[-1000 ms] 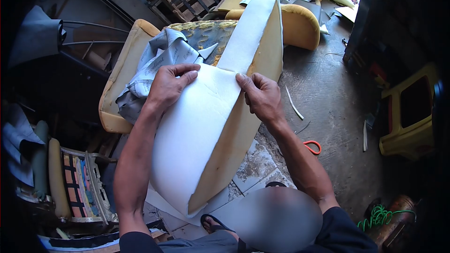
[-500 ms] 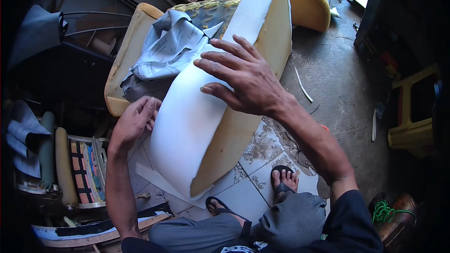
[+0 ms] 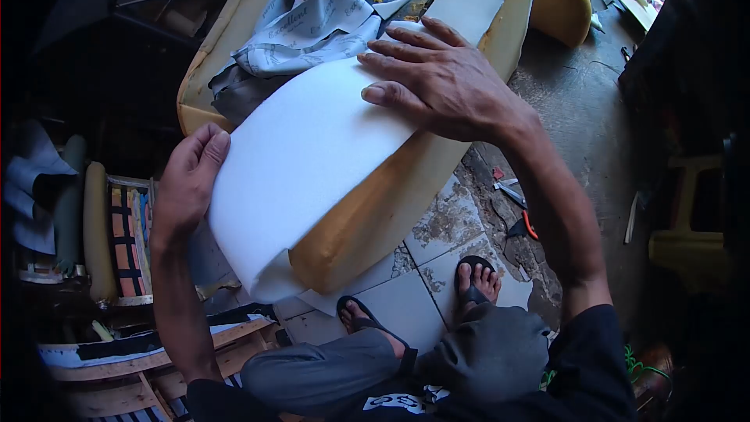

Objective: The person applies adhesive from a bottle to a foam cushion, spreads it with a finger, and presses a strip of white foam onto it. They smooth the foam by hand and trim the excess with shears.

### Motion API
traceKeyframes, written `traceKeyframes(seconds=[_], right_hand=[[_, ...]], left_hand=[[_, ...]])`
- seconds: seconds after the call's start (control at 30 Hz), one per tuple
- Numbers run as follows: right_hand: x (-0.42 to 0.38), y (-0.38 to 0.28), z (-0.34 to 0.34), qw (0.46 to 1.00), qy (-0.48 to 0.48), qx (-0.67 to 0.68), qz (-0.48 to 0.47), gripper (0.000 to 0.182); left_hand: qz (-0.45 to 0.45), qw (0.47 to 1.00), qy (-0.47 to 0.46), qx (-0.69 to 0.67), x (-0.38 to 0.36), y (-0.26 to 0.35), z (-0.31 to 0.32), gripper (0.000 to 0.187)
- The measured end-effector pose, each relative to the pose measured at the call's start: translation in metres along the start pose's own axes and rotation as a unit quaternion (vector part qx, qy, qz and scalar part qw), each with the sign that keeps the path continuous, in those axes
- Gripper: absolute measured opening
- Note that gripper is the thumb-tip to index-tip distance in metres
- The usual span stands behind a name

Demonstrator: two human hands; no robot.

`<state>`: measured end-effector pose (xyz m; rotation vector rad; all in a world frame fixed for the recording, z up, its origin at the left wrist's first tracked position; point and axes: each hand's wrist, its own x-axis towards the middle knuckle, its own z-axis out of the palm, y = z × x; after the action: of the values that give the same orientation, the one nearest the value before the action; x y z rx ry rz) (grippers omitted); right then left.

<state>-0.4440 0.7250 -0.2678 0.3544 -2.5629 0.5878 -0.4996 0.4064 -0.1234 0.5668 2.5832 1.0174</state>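
A white foam sheet (image 3: 305, 141) lies over a long yellow foam cushion (image 3: 375, 211) with a rounded near end. At the sheet's left edge, my left hand (image 3: 187, 176) is closed, thumb against bent fingers, pinching the border. My right hand (image 3: 445, 82) rests flat on top of the sheet with fingers spread. Near my feet, the sheet's lower corner curls away from the cushion. Crumpled grey printed fabric (image 3: 305, 27) lies just behind the sheet, on a yellow padded seat part (image 3: 195, 78).
Pliers with red handles (image 3: 519, 203) lie on the floor at the right. A webbed seat frame (image 3: 129, 242) and a curved wooden frame (image 3: 156, 355) stand at the left. A yellow plastic-looking frame (image 3: 687, 211) is at the far right, my sandalled feet below.
My left hand has moved outward to the left, drawing the white sheet's edge out from the cushion. The lower corner has lifted and folded. My right hand stays on top.
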Motion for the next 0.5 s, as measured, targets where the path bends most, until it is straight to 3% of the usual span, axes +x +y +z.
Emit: traceKeyframes(seconds=[0.2,0.4,0.5], right_hand=[[-0.002,-0.003,-0.002,0.999,-0.008,-0.044,-0.011,0.079],[-0.001,-0.006,-0.004,0.997,-0.035,-0.074,-0.01,0.077],[0.0,-0.005,-0.006,0.995,-0.044,-0.089,-0.017,0.079]], left_hand=[[-0.029,0.999,-0.009,-0.009,-0.015,-0.033,0.017,0.031],[0.001,0.995,0.059,0.076,-0.019,-0.074,0.049,0.035],[0.035,0.996,0.077,0.035,-0.028,-0.08,0.052,0.037]])
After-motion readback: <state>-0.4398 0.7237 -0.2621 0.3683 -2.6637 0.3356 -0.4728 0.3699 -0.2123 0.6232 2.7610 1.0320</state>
